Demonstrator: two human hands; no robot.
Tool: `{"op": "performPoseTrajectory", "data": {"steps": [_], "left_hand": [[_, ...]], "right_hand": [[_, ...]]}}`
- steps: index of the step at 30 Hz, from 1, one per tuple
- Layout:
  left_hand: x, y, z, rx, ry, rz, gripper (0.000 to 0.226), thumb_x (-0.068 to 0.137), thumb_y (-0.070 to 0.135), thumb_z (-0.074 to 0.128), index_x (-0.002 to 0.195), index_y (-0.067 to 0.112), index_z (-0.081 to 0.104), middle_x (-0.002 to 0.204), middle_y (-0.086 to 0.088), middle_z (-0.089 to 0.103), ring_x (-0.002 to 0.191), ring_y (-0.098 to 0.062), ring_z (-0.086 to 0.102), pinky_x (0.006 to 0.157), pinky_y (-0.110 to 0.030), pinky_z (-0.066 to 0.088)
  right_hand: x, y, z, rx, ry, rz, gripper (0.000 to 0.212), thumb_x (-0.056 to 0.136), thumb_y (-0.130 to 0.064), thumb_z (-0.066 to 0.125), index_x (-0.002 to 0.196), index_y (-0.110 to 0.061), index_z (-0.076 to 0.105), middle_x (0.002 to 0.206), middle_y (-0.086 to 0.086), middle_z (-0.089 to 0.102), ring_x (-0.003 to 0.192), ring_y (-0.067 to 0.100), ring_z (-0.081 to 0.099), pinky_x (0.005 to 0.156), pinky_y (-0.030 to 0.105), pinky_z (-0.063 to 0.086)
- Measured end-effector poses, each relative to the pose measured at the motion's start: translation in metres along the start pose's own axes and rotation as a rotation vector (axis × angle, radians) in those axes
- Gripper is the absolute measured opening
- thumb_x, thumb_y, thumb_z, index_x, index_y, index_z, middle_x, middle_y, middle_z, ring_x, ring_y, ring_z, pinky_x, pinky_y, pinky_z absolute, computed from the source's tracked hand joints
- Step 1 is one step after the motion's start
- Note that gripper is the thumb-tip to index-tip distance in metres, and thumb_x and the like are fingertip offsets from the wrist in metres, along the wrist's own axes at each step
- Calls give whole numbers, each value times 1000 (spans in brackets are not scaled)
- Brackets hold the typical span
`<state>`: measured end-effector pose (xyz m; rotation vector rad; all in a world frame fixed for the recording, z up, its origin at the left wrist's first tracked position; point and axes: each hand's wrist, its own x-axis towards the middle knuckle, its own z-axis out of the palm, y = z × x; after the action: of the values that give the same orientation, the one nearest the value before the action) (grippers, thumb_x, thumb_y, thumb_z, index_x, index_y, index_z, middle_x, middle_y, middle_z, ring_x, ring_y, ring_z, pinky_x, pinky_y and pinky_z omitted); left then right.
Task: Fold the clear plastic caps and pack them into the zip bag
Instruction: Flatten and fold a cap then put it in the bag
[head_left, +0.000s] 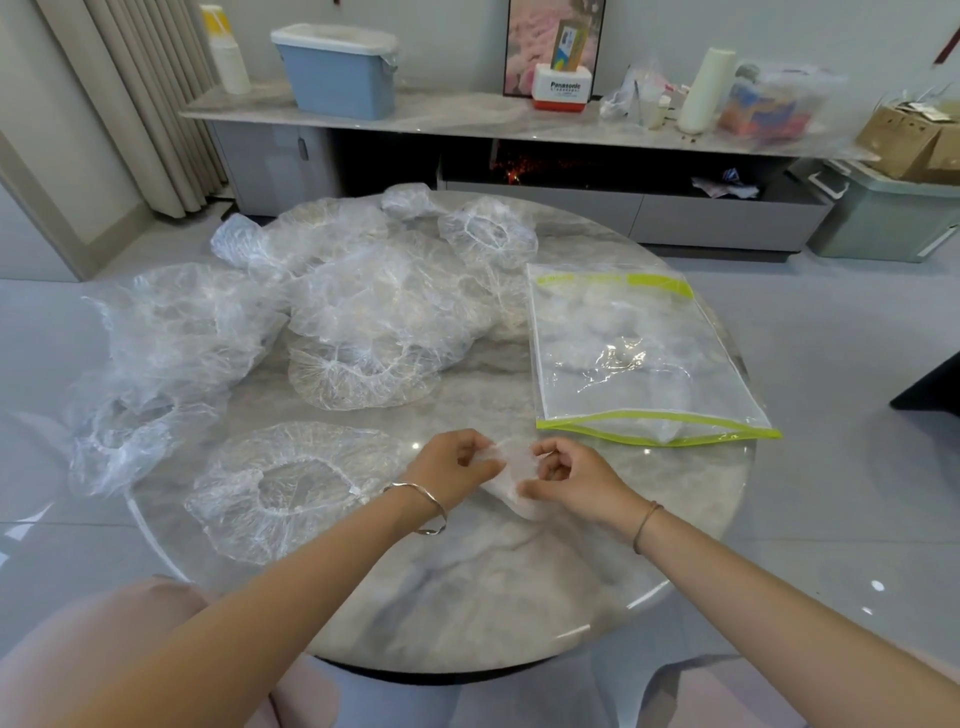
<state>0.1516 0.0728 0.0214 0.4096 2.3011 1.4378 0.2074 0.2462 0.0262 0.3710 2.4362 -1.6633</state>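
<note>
A small folded clear plastic cap (511, 475) is held between both hands above the round marble table (467, 587). My left hand (452, 470) pinches its left side and my right hand (574, 475) pinches its right side. A clear zip bag (634, 358) with a green edge lies flat to the right, its mouth facing me, with folded caps inside. One open cap (291, 486) lies flat left of my hands. Several more loose caps (374, 306) are piled across the table's far and left parts.
A low marble-topped cabinet (441, 119) runs along the far wall with a blue lidded bin (337, 70), a white roll (706, 88) and boxes on it. Curtains hang at the far left. A grey-green storage box (883, 213) stands on the floor at the right.
</note>
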Motion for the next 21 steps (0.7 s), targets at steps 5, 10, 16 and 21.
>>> {"op": "performPoseTrajectory", "data": {"steps": [5, 10, 16, 21], "left_hand": [[3, 29, 5, -171, -149, 33, 9, 84, 19, 70, 91, 14, 68, 80, 3, 71, 73, 2, 63, 72, -8, 46], [17, 49, 20, -193, -206, 60, 21, 80, 13, 73, 99, 16, 65, 81, 0, 70, 68, 1, 61, 67, -7, 44], [55, 53, 49, -85, 50, 155, 20, 86, 28, 66, 105, 22, 63, 100, 8, 64, 92, -5, 58, 81, -14, 41], [86, 30, 62, 614, 26, 460, 68, 77, 40, 72, 137, 27, 44, 143, 4, 41, 130, -19, 36, 108, -33, 27]], "right_hand": [[-15, -5, -35, 145, -147, 17, 34, 74, -26, 80, 105, -16, 70, 106, 3, 70, 96, 12, 60, 92, 24, 44], [-27, -2, -61, 427, -97, 172, 41, 80, -15, 70, 115, 4, 61, 100, 8, 66, 89, 15, 62, 79, 24, 51], [-25, 7, -92, 540, 195, 149, 19, 78, -2, 71, 87, -11, 56, 82, 4, 61, 66, 11, 56, 60, 19, 50], [-22, 12, -110, -31, 572, -396, 26, 76, 9, 65, 71, -12, 50, 72, -3, 51, 67, 5, 48, 62, 14, 40]]}}
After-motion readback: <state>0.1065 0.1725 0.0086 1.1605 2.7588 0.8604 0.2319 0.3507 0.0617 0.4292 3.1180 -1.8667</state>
